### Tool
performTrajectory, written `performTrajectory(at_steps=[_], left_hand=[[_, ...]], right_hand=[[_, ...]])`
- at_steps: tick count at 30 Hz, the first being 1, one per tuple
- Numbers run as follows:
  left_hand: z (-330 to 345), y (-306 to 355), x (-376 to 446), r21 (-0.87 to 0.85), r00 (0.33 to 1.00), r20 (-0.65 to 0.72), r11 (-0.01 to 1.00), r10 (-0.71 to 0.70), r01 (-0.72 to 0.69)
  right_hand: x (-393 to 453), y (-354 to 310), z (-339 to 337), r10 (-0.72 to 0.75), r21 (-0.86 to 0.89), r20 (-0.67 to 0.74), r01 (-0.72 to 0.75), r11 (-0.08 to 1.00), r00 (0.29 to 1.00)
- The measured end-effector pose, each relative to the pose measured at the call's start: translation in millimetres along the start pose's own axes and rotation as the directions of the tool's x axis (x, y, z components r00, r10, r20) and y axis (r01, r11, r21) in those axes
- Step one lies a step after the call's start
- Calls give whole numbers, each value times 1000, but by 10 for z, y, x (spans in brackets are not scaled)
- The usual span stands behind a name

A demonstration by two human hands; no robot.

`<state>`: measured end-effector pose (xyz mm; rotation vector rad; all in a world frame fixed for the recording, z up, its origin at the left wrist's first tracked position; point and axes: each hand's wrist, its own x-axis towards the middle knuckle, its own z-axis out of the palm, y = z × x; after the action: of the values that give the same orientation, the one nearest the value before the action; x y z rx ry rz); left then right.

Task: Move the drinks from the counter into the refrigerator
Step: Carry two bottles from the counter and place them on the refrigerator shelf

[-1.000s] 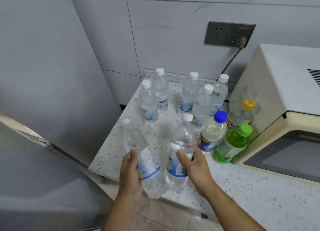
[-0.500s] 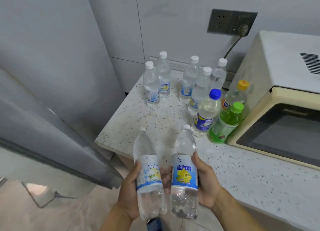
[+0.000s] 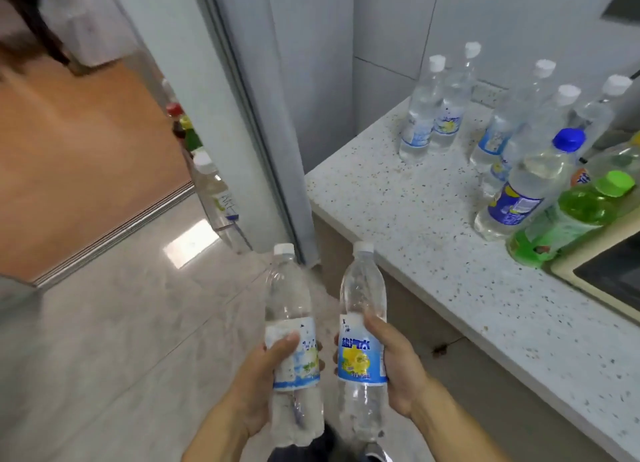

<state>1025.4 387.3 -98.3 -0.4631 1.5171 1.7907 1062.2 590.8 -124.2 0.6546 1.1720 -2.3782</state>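
My left hand (image 3: 258, 385) grips a clear water bottle (image 3: 289, 298) with a white cap and blue-yellow label. My right hand (image 3: 398, 368) grips a second bottle of the same kind (image 3: 362, 295). Both are held upright over the floor, left of the speckled counter (image 3: 433, 253). Several clear bottles (image 3: 420, 111) stand at the counter's back, with a blue-capped bottle (image 3: 530, 187) and a green bottle (image 3: 568, 219) nearer. The grey refrigerator (image 3: 256, 90) stands left of the counter; its open door shelf (image 3: 211, 191) holds bottles.
A cream microwave (image 3: 602, 271) sits at the counter's right edge. Glossy tile floor (image 3: 114, 323) spreads below my hands, meeting an orange-brown floor (image 3: 79, 170) past a metal threshold strip. My shoe tip shows at the bottom edge.
Both bottles came off the counter and moved left and toward me. My view swung left, showing the refrigerator's door shelf and the floor.
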Motion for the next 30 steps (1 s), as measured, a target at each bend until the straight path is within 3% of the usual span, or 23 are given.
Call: performTrajectory(at_steps=[12,22,30], left_hand=[[-1606,-14,-601,-279,960,-260,944,102,-175],[-3335,541,-908,-203,869,-432,913,241,-354],[-4201,988,-628,-210,847,-455,891,275,-402]], right_hand=[[620,711,1587,139,-288,110,-102,952,984],[1392,1146,3492,151,-449,214,-41,893,965],[2082,1212,4267,170,-460,245,-40,887,954]])
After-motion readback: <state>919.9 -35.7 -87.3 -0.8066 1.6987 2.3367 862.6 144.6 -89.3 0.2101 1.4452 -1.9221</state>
